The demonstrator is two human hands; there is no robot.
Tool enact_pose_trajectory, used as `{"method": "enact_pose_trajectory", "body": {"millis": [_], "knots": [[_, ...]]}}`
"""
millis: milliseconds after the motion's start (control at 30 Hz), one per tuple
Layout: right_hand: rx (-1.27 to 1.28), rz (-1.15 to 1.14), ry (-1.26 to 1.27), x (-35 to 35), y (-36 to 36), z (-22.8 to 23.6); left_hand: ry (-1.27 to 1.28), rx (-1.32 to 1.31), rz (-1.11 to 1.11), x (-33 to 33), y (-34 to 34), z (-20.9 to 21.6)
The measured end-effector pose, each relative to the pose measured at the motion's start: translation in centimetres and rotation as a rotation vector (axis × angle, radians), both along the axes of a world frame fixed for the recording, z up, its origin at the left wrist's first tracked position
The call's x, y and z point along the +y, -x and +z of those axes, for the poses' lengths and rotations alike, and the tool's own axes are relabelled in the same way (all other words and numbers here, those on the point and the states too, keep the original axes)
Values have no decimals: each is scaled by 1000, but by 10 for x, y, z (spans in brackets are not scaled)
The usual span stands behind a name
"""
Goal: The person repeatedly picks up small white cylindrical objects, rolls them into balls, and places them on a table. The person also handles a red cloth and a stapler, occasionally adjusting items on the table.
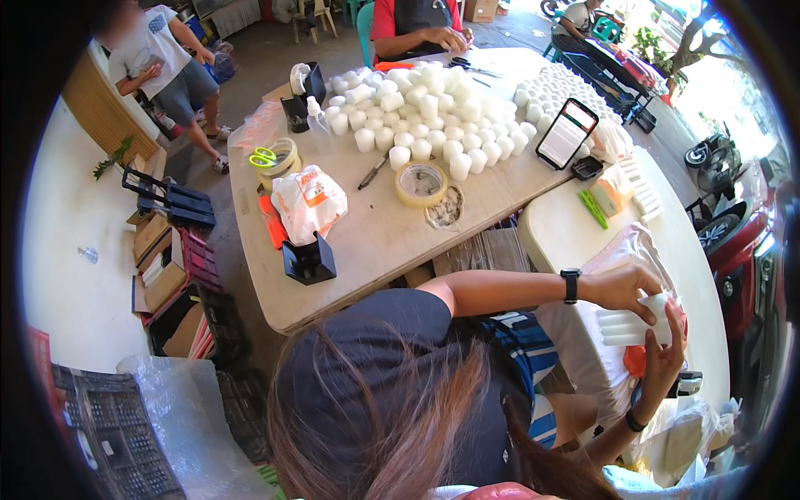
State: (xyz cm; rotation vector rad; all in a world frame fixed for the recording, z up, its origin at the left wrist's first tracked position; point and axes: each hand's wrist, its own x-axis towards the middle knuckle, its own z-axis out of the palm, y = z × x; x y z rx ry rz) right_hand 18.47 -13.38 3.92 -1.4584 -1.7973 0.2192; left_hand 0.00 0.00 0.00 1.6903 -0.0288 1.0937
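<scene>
My left hand [625, 292], with a black watch on its wrist, is bent over the near end of a bundle of white candle sticks [621, 327]. Its thumb and fingers pinch the end of the bundle. My right hand [667, 343], with a dark band at the wrist, wraps its fingers round the same end from below. The candles lie side by side, pointing left over a pale cloth [583, 367]. A red-orange piece [635, 361] shows just under them. Whether film or paper covers the candle ends is hidden by my fingers.
Many short white candles [429, 107] crowd the big table [375, 242]. Nearby are tape rolls [421, 183], green-handled scissors [263, 157], a plastic bag [310, 204], a black dispenser [309, 258] and a propped phone [567, 133]. A person [417, 33] sits opposite; another [171, 67] stands left.
</scene>
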Motion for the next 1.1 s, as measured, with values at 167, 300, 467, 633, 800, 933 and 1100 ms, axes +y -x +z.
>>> {"method": "enact_pose_trajectory", "body": {"millis": [167,300,467,633,800,933,1100], "knots": [[-41,-73,73,-4,25,4,-174,140,194,6,2,-11],[326,-32,-127,3,27,-16,1,241,193,17,-3,-21],[839,-140,-356,10,38,-46,274,10,-41,-5,-8,-27],[930,-196,-480,10,49,-61,363,-91,34,-25,-13,-29],[862,-178,-517,6,42,-65,262,-49,72,-24,-15,-28],[733,-214,-478,2,36,-66,207,-25,53,-18,-12,-31],[705,-185,-435,-5,35,-60,65,73,147,-15,-5,-25]]}}
